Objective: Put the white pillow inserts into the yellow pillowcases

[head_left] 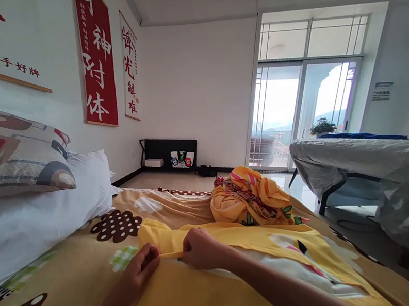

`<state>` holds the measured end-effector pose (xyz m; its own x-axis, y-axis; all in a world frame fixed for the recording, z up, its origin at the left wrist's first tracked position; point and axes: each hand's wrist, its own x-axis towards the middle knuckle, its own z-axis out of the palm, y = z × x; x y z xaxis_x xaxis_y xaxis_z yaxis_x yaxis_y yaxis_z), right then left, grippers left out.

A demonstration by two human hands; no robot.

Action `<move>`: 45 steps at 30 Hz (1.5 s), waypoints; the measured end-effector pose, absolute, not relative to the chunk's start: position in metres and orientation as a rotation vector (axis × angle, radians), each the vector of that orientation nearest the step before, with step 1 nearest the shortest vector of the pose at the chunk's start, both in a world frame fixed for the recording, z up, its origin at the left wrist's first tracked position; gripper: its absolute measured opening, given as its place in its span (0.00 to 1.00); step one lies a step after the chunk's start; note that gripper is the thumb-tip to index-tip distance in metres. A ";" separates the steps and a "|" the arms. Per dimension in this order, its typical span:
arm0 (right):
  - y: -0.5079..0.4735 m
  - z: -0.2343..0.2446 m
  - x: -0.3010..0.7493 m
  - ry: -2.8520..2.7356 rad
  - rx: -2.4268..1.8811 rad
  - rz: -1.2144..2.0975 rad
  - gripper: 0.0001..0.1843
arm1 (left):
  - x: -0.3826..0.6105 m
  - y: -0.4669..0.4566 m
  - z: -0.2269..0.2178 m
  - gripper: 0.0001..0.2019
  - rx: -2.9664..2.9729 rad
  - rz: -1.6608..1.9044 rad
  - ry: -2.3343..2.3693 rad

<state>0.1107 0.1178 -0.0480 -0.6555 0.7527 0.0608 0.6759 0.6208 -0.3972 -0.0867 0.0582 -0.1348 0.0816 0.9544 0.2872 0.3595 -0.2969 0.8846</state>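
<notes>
A yellow printed cloth [181, 298], with a pale cartoon pattern toward its right side, lies spread over the bed in front of me. My left hand [147, 264] is closed, pinching the cloth's far edge between thumb and fingers. Just to its right, my right hand [200, 247] is also closed on that edge, its fingers curled under and partly hidden. A short stretch of edge runs between the two hands. Beyond them sits a crumpled orange patterned cloth [251, 197] in a heap.
The bed has a brown patterned sheet [80, 278]. At the left, a patterned pillow [12, 154] rests on a white pillow [87, 178]. A low black rack [168, 151] stands by the far wall. To the right is a plastic-covered table [365, 152], near glass doors [298, 106].
</notes>
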 end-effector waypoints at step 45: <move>0.084 0.019 0.211 -2.499 -1.541 0.968 0.16 | -0.073 0.044 -0.117 0.23 1.396 1.438 1.368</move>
